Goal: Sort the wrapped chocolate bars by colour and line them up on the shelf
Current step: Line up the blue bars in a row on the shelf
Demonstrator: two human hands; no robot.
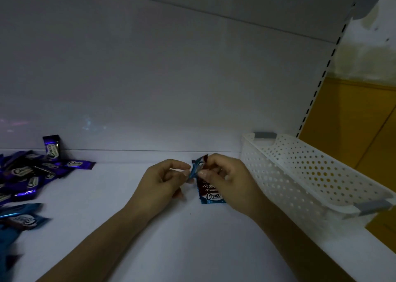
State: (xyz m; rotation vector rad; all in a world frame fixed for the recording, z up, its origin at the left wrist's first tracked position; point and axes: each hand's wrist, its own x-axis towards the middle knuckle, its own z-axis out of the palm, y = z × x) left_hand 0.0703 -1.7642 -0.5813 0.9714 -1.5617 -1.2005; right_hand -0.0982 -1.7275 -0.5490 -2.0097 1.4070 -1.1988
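Observation:
My left hand [165, 179] and my right hand [228, 177] meet at the middle of the white shelf [150, 249]. Together they pinch a blue wrapped chocolate bar [198, 167], held upright just above a short row of blue bars [211, 193] lying overlapped under my right hand. A pile of purple bars [32, 172] lies at the far left, with one purple bar [52, 147] standing against the back wall. Loose blue bars [21, 217] lie at the left front edge.
A white perforated plastic basket [304, 174] with grey handle clips stands on the right side of the shelf, close to my right hand. The shelf's back wall rises right behind the bars. A slotted upright and a yellow wall lie beyond the basket.

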